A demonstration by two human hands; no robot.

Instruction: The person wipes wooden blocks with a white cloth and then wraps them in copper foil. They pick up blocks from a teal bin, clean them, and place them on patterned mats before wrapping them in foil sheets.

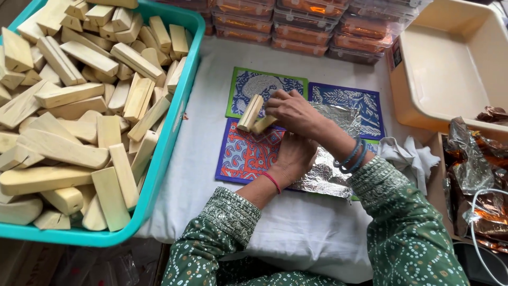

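My right hand reaches across to the left and grips two pale wooden blocks above the patterned cards. My left hand lies underneath it, pressed flat on a sheet of silver foil. The foil lies on several square printed cards: a green-edged one, a blue one and a red-and-blue one. Both arms wear green patterned sleeves; the right wrist has blue bangles, the left a red one.
A teal tray heaped with pale wooden blocks fills the left. Stacked clear boxes with orange contents stand at the back. A beige tub is at the right, shiny brown wrappers and a crumpled white cloth below it.
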